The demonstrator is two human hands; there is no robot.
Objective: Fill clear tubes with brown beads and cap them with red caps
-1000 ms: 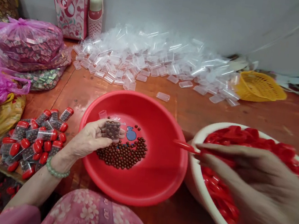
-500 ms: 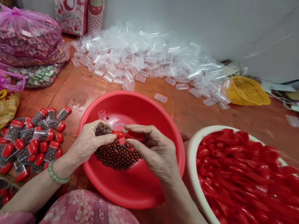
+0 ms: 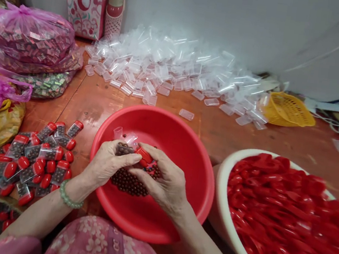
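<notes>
Over a red plastic basin [image 3: 193,181], my left hand [image 3: 105,163] grips a small clear plastic container [image 3: 124,150] with dark brown beads inside. My right hand [image 3: 166,181] pinches a red plastic cap [image 3: 144,156] against the container's right end. How far the cap sits on the container is hidden by my fingers. Loose brown beads [image 3: 130,184] lie heaped in the basin below both hands. A few clear empty containers [image 3: 130,138] rest in it just beyond my left fingers.
Capped bead-filled containers [image 3: 30,153] form a pile on the left. A white tub [image 3: 223,181] of red plastic parts [image 3: 285,219] stands at right. Clear empty containers [image 3: 165,67] are heaped along the wall, beside a yellow basket [image 3: 290,110]. Tied plastic bags [image 3: 31,36] sit far left.
My right hand has moved left and brought the red cap up against the container's end. Before, a gap showed between cap and container. The whole view has shifted slightly.
</notes>
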